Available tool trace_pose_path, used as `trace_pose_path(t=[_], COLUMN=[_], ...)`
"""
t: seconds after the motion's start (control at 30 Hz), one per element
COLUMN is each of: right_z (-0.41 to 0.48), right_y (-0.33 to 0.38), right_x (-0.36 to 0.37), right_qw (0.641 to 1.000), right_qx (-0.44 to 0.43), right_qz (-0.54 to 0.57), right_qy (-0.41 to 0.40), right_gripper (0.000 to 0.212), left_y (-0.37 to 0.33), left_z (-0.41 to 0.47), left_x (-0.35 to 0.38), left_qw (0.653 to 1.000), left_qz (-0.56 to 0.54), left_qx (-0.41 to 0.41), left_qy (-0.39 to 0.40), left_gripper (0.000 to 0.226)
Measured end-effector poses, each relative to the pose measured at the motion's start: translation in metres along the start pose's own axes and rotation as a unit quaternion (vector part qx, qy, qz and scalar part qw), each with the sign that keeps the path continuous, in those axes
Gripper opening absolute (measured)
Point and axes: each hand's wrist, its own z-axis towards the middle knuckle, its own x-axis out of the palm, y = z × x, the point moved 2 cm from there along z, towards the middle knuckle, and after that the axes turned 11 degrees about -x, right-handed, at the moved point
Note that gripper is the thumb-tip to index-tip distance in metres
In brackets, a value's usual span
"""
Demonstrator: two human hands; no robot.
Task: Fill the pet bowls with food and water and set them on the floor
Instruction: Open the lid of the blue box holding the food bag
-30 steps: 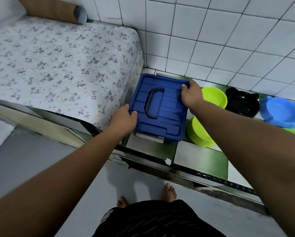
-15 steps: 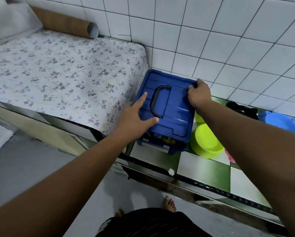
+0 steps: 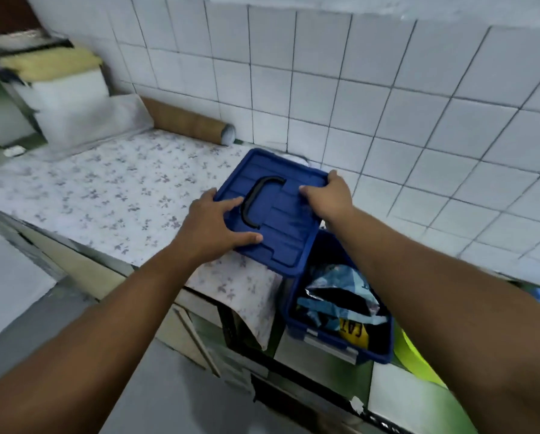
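Blue plastic lid (image 3: 281,227), with a black handle (image 3: 256,202) lying flat on top, is off its box and held tilted over the right end of the floral-covered counter (image 3: 105,189). The left hand (image 3: 215,223) grips the lid's left edge, thumb and one finger on top. The right hand (image 3: 328,195) clasps the far right corner, fingers curled over the rim. Just to the right and lower, the blue storage box (image 3: 378,355) stands open on a green and white tiled ledge (image 3: 397,393). Crumpled pet food bags (image 3: 340,296) lie inside it, one with a yellow patch reading CAT. A lime green pet bowl (image 3: 415,361) sits just beside the box, partly hidden by the right forearm. A cardboard tube (image 3: 184,123) lies against the white tiled wall (image 3: 356,89)
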Motion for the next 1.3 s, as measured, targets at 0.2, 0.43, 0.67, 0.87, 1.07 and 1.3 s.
trace_pose_path(t=[0.2, 0.43, 0.67, 0.87, 1.07, 1.3], right_z=[0.017, 0.017, 0.007, 0.007, -0.001, -0.044], right_y=[0.035, 0.037, 0.022, 0.018, 0.023, -0.013], right_x=[0.073, 0.124, 0.153, 0.156, 0.139, 0.05], right_qw=[0.995, 0.96, 0.891, 0.883, 0.944, 0.975], right_qx=[-0.009, -0.027, -0.118, -0.12, -0.146, -0.161], right_qz=[-0.071, -0.24, -0.407, -0.425, -0.26, -0.146], right_qy=[0.073, 0.144, 0.165, 0.159, 0.139, 0.048], right_gripper=[0.121, 0.109, 0.069, 0.068, 0.069, 0.057], left_y=[0.056, 0.097, 0.109, 0.109, 0.102, 0.036], left_z=[0.032, 0.053, 0.053, 0.053, 0.052, 0.022], left_x=[-0.036, -0.044, -0.029, -0.028, -0.037, 0.001], left_qw=[1.0, 0.999, 0.989, 0.983, 0.978, 0.973], left_qz=[-0.015, 0.034, 0.145, 0.181, 0.209, 0.168], left_qx=[-0.015, -0.017, 0.016, 0.023, 0.025, 0.134], left_qy=[0.001, 0.0, -0.029, -0.022, -0.014, -0.08], left_gripper=[0.112, 0.11, 0.099, 0.098, 0.097, 0.075])
